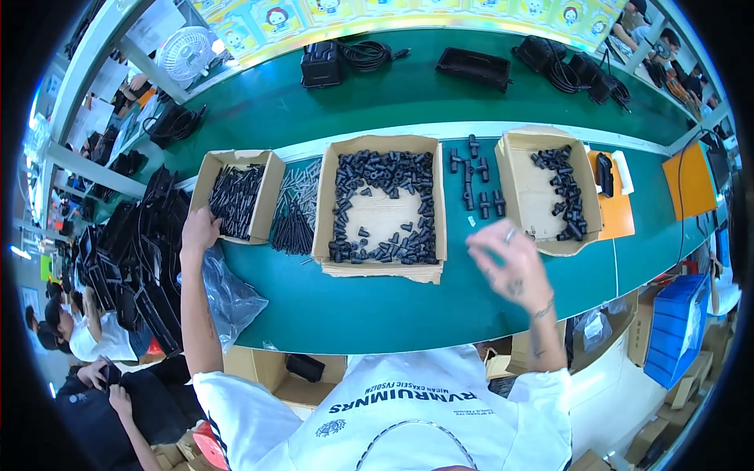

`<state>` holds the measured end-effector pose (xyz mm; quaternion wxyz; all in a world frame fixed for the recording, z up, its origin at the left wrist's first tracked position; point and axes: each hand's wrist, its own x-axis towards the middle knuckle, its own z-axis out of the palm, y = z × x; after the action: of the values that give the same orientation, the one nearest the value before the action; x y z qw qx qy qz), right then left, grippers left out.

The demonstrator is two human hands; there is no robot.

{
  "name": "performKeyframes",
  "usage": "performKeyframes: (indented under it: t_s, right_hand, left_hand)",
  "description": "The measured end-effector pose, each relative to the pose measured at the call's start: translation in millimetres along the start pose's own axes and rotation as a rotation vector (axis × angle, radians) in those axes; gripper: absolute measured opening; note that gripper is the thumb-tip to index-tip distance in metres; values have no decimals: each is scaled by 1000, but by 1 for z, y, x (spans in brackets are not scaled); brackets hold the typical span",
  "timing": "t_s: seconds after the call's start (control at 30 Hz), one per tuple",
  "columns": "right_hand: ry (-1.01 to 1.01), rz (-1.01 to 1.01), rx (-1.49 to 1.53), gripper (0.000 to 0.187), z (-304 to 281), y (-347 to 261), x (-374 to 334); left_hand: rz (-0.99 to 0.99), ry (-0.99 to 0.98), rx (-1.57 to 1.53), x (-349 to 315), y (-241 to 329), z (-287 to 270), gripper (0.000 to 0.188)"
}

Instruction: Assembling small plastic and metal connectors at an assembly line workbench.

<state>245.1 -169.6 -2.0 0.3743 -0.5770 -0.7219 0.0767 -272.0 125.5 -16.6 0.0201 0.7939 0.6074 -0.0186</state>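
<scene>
My left hand (pixel 202 229) is closed at the near left corner of a small cardboard box (pixel 265 223), its fingers bent over the wall. Thin dark rods (pixel 234 198) fill that box. My right hand (pixel 512 263) hovers over the green table with loosely bent fingers and nothing visible in them. Just beyond it lie several black T-shaped fittings (pixel 484 206), set out in a loose group. In the middle, a larger cardboard box (pixel 379 269) holds many small black fittings (pixel 389 169). Black fittings (pixel 571 200) also line one side of the right cardboard box (pixel 540 245).
Loose rods (pixel 294 224) lie between the left and middle boxes. A clear plastic bag (pixel 229 294) hangs at the table edge, near stacked black housings (pixel 149 267). Cabled black units (pixel 322 64) stand on the back shelf. A blue crate (pixel 677 330) is at the right.
</scene>
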Motion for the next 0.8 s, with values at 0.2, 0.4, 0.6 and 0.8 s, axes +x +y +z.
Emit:
performKeyframes:
  t_s: [0.2,0.4,0.6,0.8]
  right_hand:
    - [-311,28,-381,22,-12,63,43]
    - [-597,139,-483,30,-5,71,59]
    - [-267,98,-129,36,-24,36,32]
    - [22,403,213,40,19,-22,-54]
  left_hand:
    - [209,382,-67,-22,72,-36,19]
    - [440,422,-331,-42,155,-52,13]
    - [828,311,-446,20,275,-53,19]
    - [1091,407,-195,181,448,-4,40]
